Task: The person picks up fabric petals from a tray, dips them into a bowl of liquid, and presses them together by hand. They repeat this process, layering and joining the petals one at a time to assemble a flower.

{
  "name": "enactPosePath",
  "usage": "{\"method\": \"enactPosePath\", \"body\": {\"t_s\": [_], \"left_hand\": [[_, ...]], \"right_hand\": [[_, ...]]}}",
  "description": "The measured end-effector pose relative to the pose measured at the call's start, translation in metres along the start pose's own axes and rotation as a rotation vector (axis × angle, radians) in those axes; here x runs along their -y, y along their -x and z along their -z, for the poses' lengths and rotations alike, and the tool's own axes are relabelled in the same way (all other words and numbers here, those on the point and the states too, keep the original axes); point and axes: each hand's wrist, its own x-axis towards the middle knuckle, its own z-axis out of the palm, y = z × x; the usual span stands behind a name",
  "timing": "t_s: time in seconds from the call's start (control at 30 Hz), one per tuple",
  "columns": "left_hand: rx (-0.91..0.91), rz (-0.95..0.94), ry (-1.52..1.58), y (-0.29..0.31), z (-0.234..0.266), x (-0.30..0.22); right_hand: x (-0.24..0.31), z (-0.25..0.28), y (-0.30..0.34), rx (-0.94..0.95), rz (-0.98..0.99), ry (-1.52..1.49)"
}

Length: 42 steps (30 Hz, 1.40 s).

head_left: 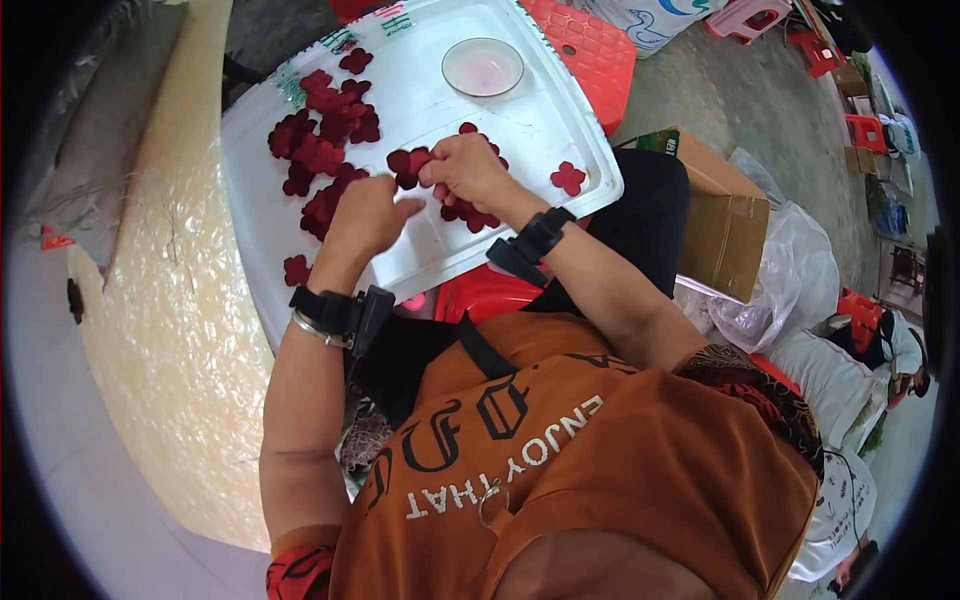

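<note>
My right hand (470,172) is closed, its thumb and fingertips pinching a dark red flower-shaped cutout (407,168) over the white tray (545,120). Just left of it, my left hand (368,213) rests beside a heap of similar dark red cutouts (318,155). Its thumb sticks out apart from the fingers, which are partly hidden, and I see nothing held in it. More of these cutouts (470,215) lie beneath my right hand. One single cutout (568,178) sits near the tray's right edge, another (297,269) near its left edge.
A shallow glass bowl (483,68) with pale contents stands at the tray's far side. Red plastic stools (585,55) are behind it. An open cardboard box (722,215) and clear plastic bags (800,260) sit to the right. A shiny cream sheet (180,330) covers the left.
</note>
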Motion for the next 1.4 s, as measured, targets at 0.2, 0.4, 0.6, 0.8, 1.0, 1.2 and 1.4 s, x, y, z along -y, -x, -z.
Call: {"method": "enactPosePath", "body": {"t_s": [0.2, 0.4, 0.6, 0.8, 1.0, 1.2, 1.4], "left_hand": [[-0.068, 0.172, 1.045, -0.001, 0.005, -0.010], [-0.037, 0.067, 1.309, -0.002, 0.022, -0.015], [-0.083, 0.041, 1.316, -0.008, 0.028, -0.009], [0.003, 0.058, 1.388, -0.007, 0.033, -0.012], [0.005, 0.010, 1.320, -0.001, 0.035, -0.019], [-0.077, -0.023, 1.227, -0.010, 0.030, -0.016], [-0.091, -0.065, 1.368, -0.007, 0.030, -0.019]], "right_hand": [[0.024, 0.012, 0.006, 0.068, 0.162, -0.167], [0.030, 0.015, 0.010, -0.011, 0.258, 0.093], [0.036, 0.012, 0.017, -0.037, 0.440, -0.030], [0.043, 0.010, 0.017, -0.088, 0.489, -0.044], [0.045, 0.011, 0.023, -0.416, 0.750, 0.564], [0.050, 0.014, 0.022, -0.285, 0.568, 0.262], [0.068, 0.005, 0.034, -0.101, 0.566, 0.188]]}}
